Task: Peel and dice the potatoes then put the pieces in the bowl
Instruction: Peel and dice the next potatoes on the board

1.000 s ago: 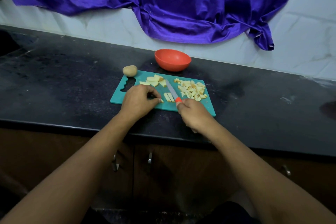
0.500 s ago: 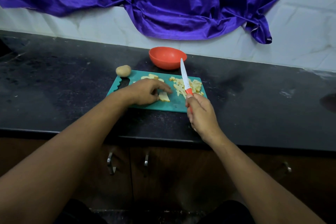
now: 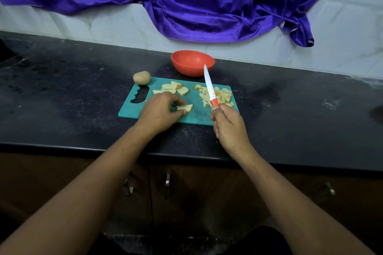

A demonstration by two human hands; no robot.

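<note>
Nearest you, your left hand (image 3: 159, 113) pinches a potato slice (image 3: 185, 107) on the cutting board (image 3: 199, 117), and your right hand (image 3: 229, 128) grips the knife (image 3: 209, 85), its blade raised. Beyond them are more slices (image 3: 174, 88) to dice and a diced pile (image 3: 219, 94). Farthest, a whole potato (image 3: 141, 77) awaits peeling, and the bowl (image 3: 192, 63) looks empty, though its bottom is hard to see.

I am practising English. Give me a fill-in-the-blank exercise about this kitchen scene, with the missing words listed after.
The right hand grips a ___ by its orange handle.
The orange bowl stands behind the teal ___.
The whole potato lies at the board's far ___ corner.
The left hand pinches a slice of ___.
Missing words: knife; cutting board; left; potato.
</note>
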